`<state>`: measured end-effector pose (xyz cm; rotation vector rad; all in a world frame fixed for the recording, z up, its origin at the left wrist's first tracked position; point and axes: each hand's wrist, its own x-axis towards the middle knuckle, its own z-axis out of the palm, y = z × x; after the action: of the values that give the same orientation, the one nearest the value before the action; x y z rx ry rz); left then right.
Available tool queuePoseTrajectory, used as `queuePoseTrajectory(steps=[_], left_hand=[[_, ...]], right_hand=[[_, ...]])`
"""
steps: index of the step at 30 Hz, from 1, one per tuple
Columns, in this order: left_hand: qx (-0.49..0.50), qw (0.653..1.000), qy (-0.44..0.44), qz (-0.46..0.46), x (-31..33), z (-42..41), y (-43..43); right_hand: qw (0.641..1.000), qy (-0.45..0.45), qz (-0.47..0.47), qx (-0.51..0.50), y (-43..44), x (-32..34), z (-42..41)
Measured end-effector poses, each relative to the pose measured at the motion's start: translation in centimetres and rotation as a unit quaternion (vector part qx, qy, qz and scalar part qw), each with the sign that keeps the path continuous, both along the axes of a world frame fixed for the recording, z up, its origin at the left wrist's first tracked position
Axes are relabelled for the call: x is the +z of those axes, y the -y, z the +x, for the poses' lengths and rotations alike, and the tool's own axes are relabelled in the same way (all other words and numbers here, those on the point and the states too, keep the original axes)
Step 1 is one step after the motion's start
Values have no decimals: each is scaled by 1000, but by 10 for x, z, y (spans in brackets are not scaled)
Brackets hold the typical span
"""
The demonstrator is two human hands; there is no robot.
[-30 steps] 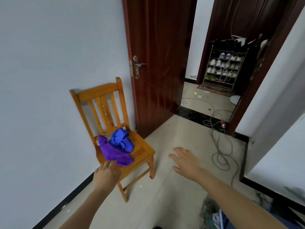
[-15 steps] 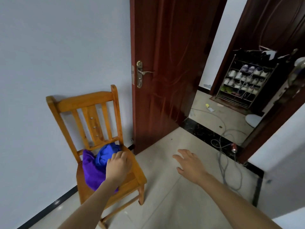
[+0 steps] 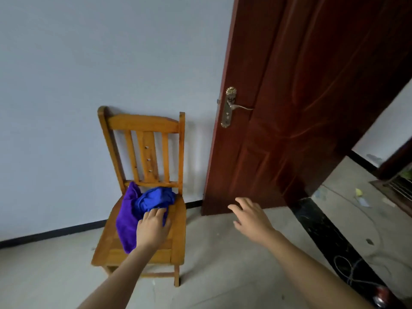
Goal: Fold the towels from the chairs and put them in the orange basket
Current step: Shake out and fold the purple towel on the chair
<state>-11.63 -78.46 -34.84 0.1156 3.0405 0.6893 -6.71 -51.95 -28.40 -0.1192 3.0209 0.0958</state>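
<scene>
A wooden chair (image 3: 178, 233) stands against the pale wall. On its seat lie two crumpled towels: a purple towel (image 3: 126, 219) at the left and a blue towel (image 3: 156, 199) toward the back. My left hand (image 3: 152, 228) lies on the towels with its fingers reaching onto the blue one; I cannot tell whether it grips the cloth. My right hand (image 3: 250, 216) hovers over the floor to the right of the chair, fingers spread and holding nothing. No orange basket is in view.
A dark red door (image 3: 289, 108) with a brass handle (image 3: 231, 107) stands open just right of the chair. Cables (image 3: 356, 270) lie on the floor at the lower right by a black threshold strip (image 3: 316, 224). Bare floor lies in front of the chair.
I have come closer and turned left, so the chair now faces me. My left hand has stayed on the towels, now over the blue one. My right hand still hovers open.
</scene>
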Motion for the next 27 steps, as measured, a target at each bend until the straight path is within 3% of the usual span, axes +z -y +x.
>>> queuePoseTrajectory(steps=[6,13,27], left_hand=[[161,986,51,-3,-17,18,47],[352,930,104,18,-58,10,133],[479,836,235,131,-112,-32,128]], right_hand=[[980,56,-37,186,47,-25,-63],[939,106,-11,327,140,-64,-167],[854,232,65,461,227,-136,-286]])
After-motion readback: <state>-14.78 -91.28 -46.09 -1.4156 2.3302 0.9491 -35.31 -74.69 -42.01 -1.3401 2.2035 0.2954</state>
